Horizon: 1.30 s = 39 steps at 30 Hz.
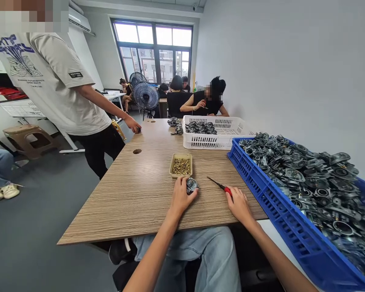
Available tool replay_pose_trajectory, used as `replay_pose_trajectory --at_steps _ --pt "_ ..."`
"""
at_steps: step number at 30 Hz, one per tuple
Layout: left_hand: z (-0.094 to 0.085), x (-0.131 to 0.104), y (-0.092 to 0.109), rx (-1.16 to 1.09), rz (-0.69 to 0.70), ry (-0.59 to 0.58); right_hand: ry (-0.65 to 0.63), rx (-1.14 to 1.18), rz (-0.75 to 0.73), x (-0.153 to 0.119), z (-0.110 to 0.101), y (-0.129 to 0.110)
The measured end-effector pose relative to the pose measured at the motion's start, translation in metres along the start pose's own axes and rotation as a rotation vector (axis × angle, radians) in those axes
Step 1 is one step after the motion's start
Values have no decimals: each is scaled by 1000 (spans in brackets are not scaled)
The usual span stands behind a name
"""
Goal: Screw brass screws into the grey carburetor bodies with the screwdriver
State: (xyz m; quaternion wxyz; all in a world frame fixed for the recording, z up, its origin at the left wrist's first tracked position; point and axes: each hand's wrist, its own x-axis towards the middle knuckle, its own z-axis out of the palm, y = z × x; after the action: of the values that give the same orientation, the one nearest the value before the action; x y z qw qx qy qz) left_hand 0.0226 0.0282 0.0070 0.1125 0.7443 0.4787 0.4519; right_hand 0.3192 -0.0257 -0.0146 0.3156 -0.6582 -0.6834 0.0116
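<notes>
My left hand is closed around a grey metal carburetor part that rests on the table. Its round face with small holes points up past my thumb. In my right hand is a screwdriver with a red and black handle, its dark shaft pointing left and away, low over the tabletop. Between the tip and the carburetor part lies a short stretch of wood. Just beyond my left hand stands a small beige tray holding many little brass pieces, too small to name for certain.
A blue crate heaped with carburetor parts fills the right side. Behind is a white basket with more parts, and a few loose ones beside it. A person stands at the table's left edge, one hand on it; others sit farther back.
</notes>
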Motion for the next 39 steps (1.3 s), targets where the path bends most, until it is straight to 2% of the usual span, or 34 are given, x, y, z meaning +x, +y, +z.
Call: replay_pose_trajectory --at_steps 4,11,14,20,25,29,39 --pt "-3 0 3 -24 26 -31 -38 122 23 1 1 0" --pt "-5 -3 3 118 38 -83 -132 361 94 6 -3 -3" --pt "-4 -3 2 129 23 -84 -237 508 70 11 -8 -8" --pt "-4 -3 0 109 -18 -78 -531 739 66 14 -21 -20" --pt "-4 -2 2 80 -49 -53 -652 822 122 13 -31 -20" --pt "-5 -1 5 111 -50 -47 -701 847 154 13 -35 -18" --pt "-4 -3 5 235 -46 -69 -714 824 181 15 -37 -23"
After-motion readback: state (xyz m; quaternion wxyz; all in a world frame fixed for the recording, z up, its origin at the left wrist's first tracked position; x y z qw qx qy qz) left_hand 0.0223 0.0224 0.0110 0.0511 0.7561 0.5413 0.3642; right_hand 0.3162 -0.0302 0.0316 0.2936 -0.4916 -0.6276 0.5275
